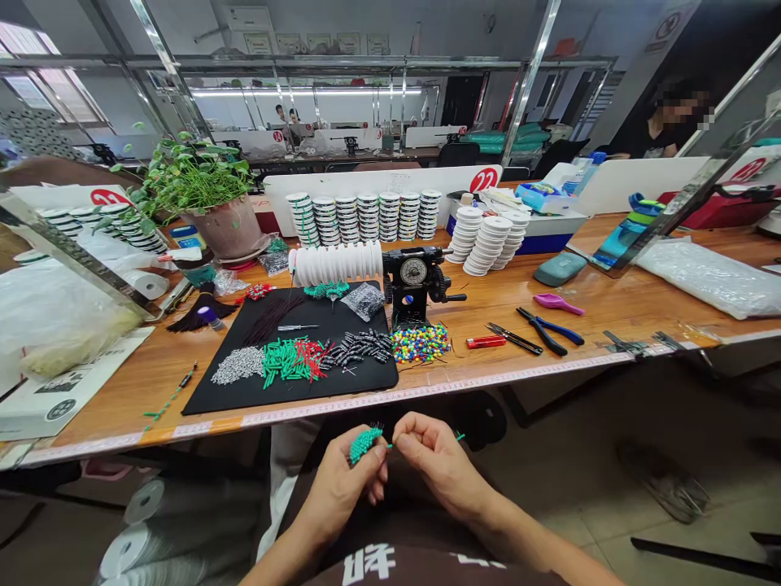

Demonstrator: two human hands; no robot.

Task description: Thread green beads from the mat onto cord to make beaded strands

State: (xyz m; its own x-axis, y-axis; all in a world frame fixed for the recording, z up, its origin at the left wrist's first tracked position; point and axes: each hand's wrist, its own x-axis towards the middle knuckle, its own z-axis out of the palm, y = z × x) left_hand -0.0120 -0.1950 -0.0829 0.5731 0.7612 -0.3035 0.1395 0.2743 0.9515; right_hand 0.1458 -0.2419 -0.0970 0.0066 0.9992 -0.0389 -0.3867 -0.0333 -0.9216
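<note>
Over my lap, my left hand (349, 476) is closed around a bunch of small green beads (365, 445), with fine dark ends sticking up from it. Close beside it, my right hand (440, 460) pinches a thin green strand (460, 436), whose tip shows past the back of the hand. A bit of green also shows between the two hands. On the black mat (359, 381) ahead lie silvery beads (239, 365), green tubes (281, 360), red pieces (312, 355) and black pieces (359, 348). Another green bead bunch (328, 290) rests at the mat's back.
A black winding machine (415, 281) carries white spools (335, 264). Coloured beads (421, 343), a red cutter (486, 342), tweezers (514, 338), pliers (549, 330) and a pink scoop (558, 303) lie to the right. A potted plant (223, 228) stands left. Another person (662, 130) is at far right.
</note>
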